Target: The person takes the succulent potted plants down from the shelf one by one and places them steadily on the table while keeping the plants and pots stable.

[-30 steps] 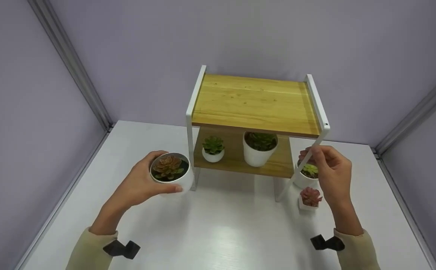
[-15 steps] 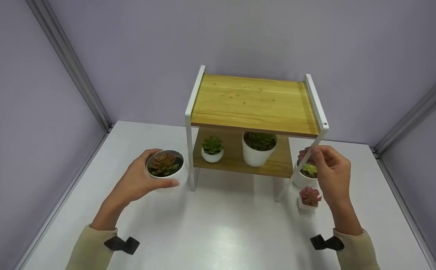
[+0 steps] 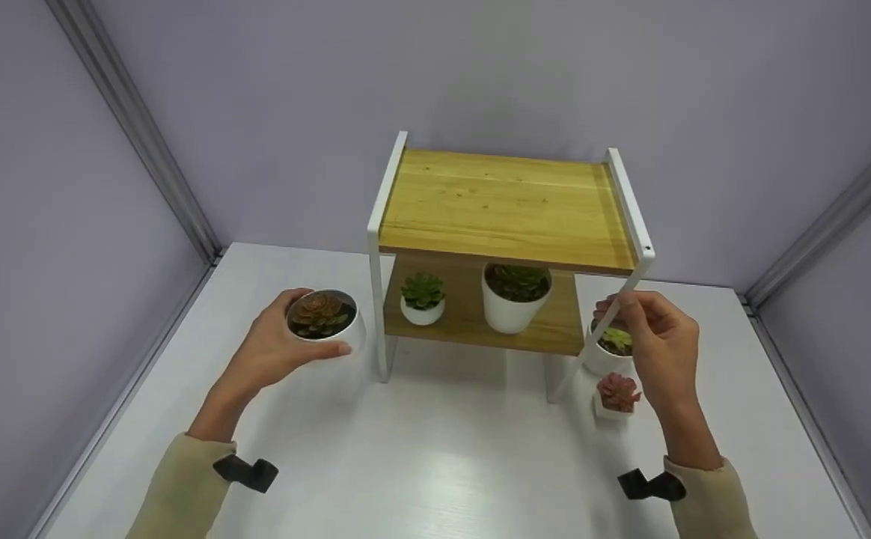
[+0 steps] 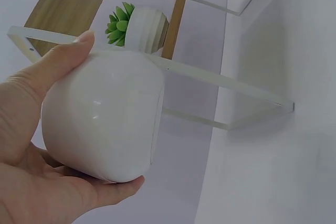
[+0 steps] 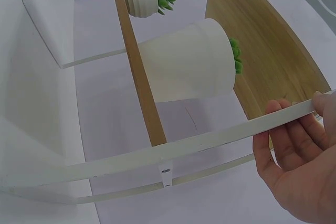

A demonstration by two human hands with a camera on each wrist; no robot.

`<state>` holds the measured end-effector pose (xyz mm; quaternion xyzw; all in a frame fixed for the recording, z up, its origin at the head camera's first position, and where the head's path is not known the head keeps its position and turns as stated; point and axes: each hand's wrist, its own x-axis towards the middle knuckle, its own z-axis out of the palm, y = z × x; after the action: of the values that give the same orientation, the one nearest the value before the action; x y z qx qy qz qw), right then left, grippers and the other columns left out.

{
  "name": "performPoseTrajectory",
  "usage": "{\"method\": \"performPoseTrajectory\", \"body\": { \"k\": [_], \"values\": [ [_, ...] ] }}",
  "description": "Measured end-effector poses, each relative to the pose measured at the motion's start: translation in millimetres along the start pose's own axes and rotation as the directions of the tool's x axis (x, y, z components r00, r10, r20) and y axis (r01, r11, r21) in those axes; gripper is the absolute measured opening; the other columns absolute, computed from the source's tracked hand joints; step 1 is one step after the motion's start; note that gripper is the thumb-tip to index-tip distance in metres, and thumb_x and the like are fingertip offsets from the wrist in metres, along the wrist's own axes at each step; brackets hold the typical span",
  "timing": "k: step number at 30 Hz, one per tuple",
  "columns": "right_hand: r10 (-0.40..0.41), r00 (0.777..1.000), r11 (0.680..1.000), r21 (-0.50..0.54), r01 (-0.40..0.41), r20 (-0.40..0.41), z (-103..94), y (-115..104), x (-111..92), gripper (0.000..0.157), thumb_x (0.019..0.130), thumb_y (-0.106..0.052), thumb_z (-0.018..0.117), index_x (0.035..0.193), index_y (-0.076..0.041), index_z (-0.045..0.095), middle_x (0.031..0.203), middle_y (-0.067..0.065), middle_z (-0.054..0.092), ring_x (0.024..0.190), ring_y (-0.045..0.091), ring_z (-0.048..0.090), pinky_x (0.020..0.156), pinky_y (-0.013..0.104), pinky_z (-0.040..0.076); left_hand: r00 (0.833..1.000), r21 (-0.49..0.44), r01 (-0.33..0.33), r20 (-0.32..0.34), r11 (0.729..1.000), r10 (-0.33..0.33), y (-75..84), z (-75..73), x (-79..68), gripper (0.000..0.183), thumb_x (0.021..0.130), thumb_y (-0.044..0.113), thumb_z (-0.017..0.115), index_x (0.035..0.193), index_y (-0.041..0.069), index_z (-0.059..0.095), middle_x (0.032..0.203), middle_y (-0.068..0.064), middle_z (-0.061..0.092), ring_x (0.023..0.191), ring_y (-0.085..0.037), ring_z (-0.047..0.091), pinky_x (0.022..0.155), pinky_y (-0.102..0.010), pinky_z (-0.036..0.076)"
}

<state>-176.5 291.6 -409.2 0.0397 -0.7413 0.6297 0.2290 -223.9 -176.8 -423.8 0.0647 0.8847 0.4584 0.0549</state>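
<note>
Raised left hand (image 3: 267, 346) grips one white pot (image 4: 105, 116), right hand (image 3: 664, 348) pinches one rack post (image 5: 210, 139); I count two shelved pots (image 3: 510, 316), two table pots (image 3: 613, 411).

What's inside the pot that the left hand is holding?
A brownish succulent with dark filling around it. They cover everything lower down in the white pot, so what's underneath can't be seen.

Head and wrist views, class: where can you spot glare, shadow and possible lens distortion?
Head view: a bright glare patch on the white table; left wrist view: small highlights on the held pot, a soft shadow at right; right wrist view: the upper board has a bowed edge, probably lens distortion.
</note>
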Motion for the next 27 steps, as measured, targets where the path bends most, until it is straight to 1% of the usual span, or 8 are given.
{"method": "performPoseTrajectory", "body": {
  "k": [8,11,18,23,27],
  "values": [
    [0.010,1.000,1.000,0.000,-0.010,-0.005,0.3,-1,0,0.030,0.099,-0.022,0.059,0.105,0.006,0.067,0.094,0.009,0.075,0.088,0.018,0.074,0.085,0.025,0.058,0.999,0.013,-0.001,-0.042,1.000,0.001,-11.3,3.1,13.6,0.115,0.062,0.060,0.087,0.150,0.011,0.031,0.145,-0.013,0.046,0.133,-0.031,0.045,0.108,-0.057,0.041],
    [0.019,1.000,1.000,0.012,-0.018,-0.008,0.2,-1,-1,0.030,0.099,-0.022,0.059,0.106,0.006,0.067,0.094,0.009,0.075,0.089,0.018,0.074,0.085,0.024,0.058,0.998,0.006,-0.009,-0.058,1.000,0.009,-15.4,3.9,18.3,0.115,0.063,0.059,0.087,0.150,0.010,0.031,0.145,-0.013,0.047,0.133,-0.031,0.046,0.109,-0.056,0.040],
    [0.003,1.000,0.999,0.033,-0.002,-0.008,-0.4,1,0,0.029,0.099,-0.020,0.060,0.105,0.007,0.067,0.094,0.010,0.074,0.087,0.019,0.074,0.084,0.025,0.058,0.997,-0.013,-0.034,-0.077,0.999,0.033,-24.3,7.6,29.4,0.113,0.064,0.057,0.087,0.150,0.011,0.030,0.145,-0.012,0.047,0.134,-0.030,0.045,0.109,-0.057,0.039],
    [0.000,1.000,0.999,0.041,0.000,-0.002,-0.3,2,0,0.028,0.099,-0.019,0.059,0.105,0.007,0.067,0.094,0.011,0.074,0.087,0.019,0.074,0.083,0.026,0.059,0.995,-0.021,-0.033,-0.095,0.999,0.031,-29.4,12.4,37.7,0.116,0.063,0.057,0.087,0.151,0.010,0.028,0.146,-0.014,0.046,0.136,-0.032,0.045,0.111,-0.056,0.038],
    [0.007,1.000,1.000,0.030,-0.007,-0.009,0.6,2,1,0.028,0.099,-0.020,0.060,0.105,0.007,0.067,0.094,0.011,0.074,0.087,0.020,0.073,0.083,0.026,0.058,0.995,-0.028,-0.010,-0.104,1.000,0.007,-32.6,16.9,43.9,0.118,0.062,0.057,0.088,0.151,0.009,0.027,0.147,-0.016,0.045,0.136,-0.032,0.044,0.110,-0.055,0.039]
  ]
}}
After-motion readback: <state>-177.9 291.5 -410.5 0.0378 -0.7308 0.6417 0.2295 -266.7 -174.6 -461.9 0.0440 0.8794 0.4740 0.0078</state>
